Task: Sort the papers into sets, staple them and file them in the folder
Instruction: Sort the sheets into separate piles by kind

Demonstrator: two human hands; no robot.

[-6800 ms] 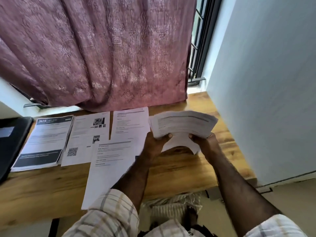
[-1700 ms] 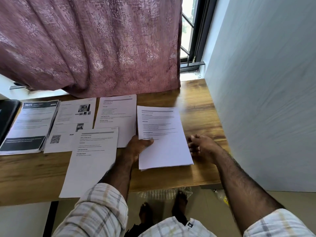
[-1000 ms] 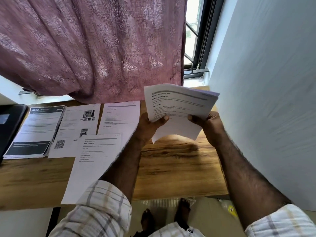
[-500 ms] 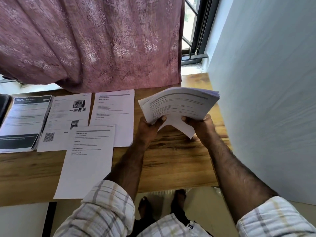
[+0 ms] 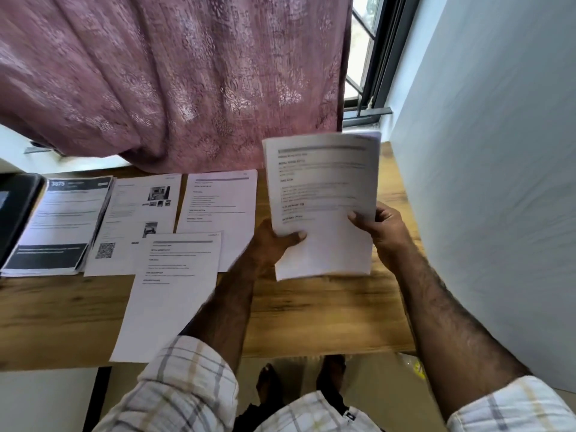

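Here, item by item, is what I have on the tabletop [image 5: 327, 313].

Stack [image 5: 324, 207]: lifted clear of the wood, tilted up toward my view so the top sheet's heading can be read. That, I judge, is the reason for the hold: I check which set the sheet belongs to before laying it down.

Left hand [image 5: 274, 244]: curled on the stack's lower left edge, thumb on top, fingers behind.

Right hand [image 5: 386, 226]: curled on the lower right edge, thumb on the printed face. Two grips at opposite edges keep the loose sheets square and unbent.

Sorted piles, left of the stack, laid flat and face up so their headings stay comparable:
- dark pile [image 5: 59, 226], far left, several sheets thick;
- photo sheet [image 5: 140, 219], just beside it, with a QR code;
- text sheet [image 5: 221, 204], next along;
- near sheet [image 5: 174, 288], overlapping the two above it, its lower end past the tabletop edge.

Dark case [image 5: 15, 210]: left margin; possibly the folder, I cannot tell.

Stapler: not in view.

Curtain [image 5: 174, 76]: hangs behind.
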